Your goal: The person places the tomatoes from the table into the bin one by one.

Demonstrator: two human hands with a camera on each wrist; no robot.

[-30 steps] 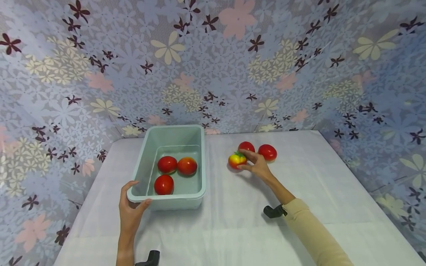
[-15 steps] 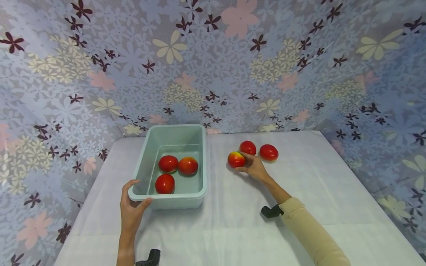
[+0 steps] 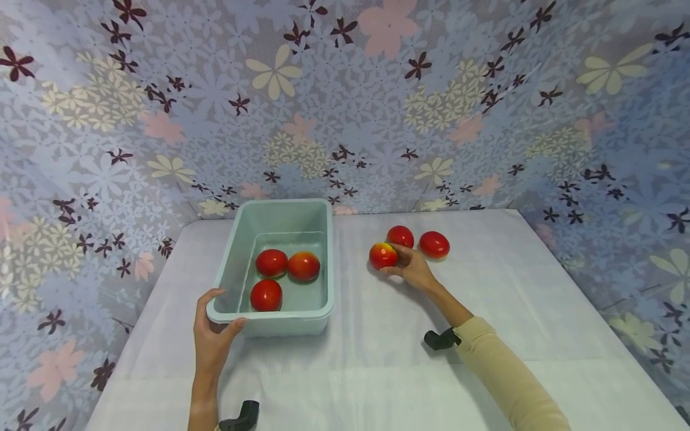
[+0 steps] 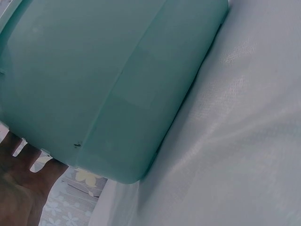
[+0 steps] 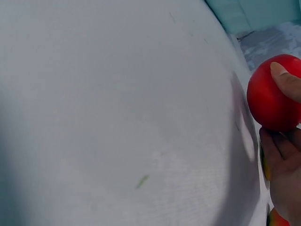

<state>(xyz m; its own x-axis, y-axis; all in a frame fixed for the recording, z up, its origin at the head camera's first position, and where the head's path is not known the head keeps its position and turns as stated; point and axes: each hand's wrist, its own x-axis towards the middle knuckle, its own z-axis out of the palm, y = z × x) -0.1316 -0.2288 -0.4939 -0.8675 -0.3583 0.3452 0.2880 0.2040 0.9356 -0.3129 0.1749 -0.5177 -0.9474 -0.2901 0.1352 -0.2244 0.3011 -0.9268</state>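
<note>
My right hand [image 3: 412,270] holds a red tomato [image 3: 381,256] with a yellow patch near its top, right of the bin. In the right wrist view the thumb [image 5: 288,84] lies across the tomato [image 5: 265,103], with other fingers beneath it. A pale green plastic bin [image 3: 286,326] stands on the left; my left hand [image 3: 211,344] grips its near-left corner at the rim. Inside lie three red tomatoes, one at left [image 3: 271,263], one at right [image 3: 304,267] and one nearer [image 3: 266,296]. The left wrist view shows fingers at the bin's outer wall [image 4: 108,94].
Two more red tomatoes lie behind my right hand, one [image 3: 401,235] just past the held one and another [image 3: 434,245] to its right. A white cloth [image 3: 377,371] covers the table. Flower-patterned sheeting [image 3: 366,120] rises at the back and sides.
The right hand has turned the tomato, so its green leafy top no longer shows, and shifted slightly left. The left hand stays on the bin's corner.
</note>
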